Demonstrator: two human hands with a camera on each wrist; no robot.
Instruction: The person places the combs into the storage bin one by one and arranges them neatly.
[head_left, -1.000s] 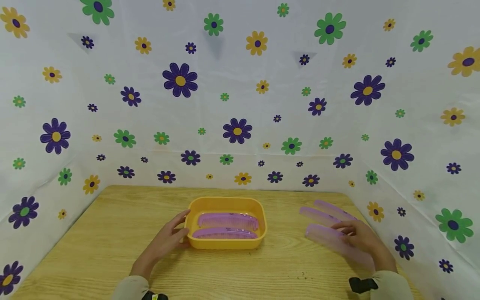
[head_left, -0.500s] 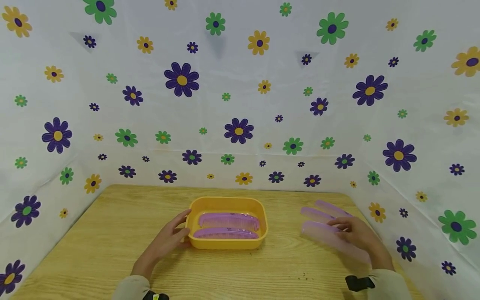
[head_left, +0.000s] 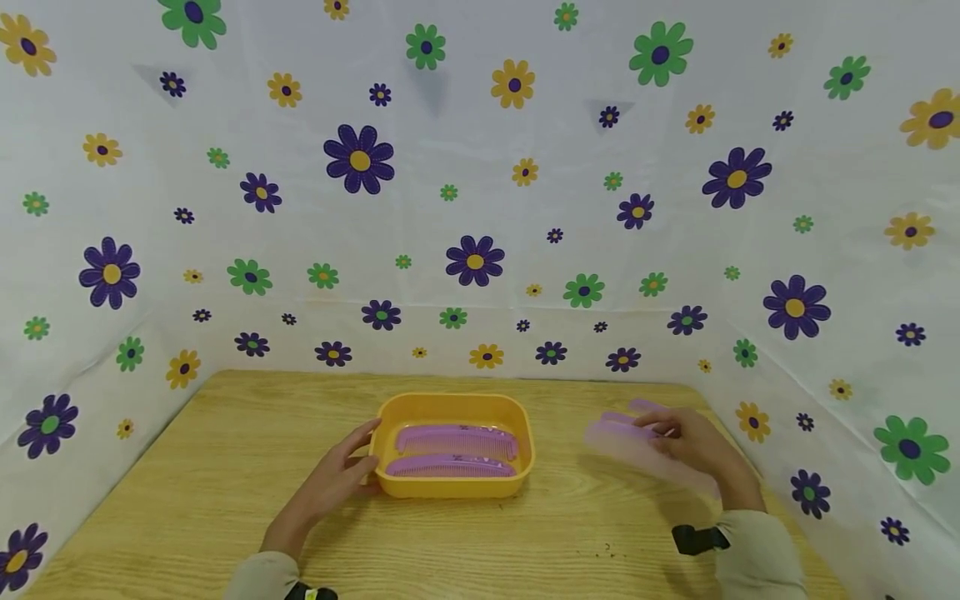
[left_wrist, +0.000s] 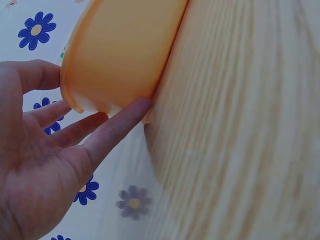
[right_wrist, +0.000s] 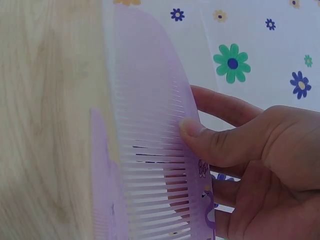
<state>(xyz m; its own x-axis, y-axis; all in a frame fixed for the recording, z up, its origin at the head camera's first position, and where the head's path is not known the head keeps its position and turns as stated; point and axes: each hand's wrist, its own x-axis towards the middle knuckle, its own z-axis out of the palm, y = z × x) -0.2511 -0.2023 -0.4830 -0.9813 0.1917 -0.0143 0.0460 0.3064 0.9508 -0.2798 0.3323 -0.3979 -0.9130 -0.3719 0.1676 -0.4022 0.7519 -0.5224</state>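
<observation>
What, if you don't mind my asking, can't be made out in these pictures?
- Left wrist view: the inside of the tray, hidden by its outer wall.
- Head view: the teeth of the held comb, blurred.
- Right wrist view: the held comb's lower end, cut off by the bottom edge.
- Head view: parts of two loose combs, behind the right hand.
</observation>
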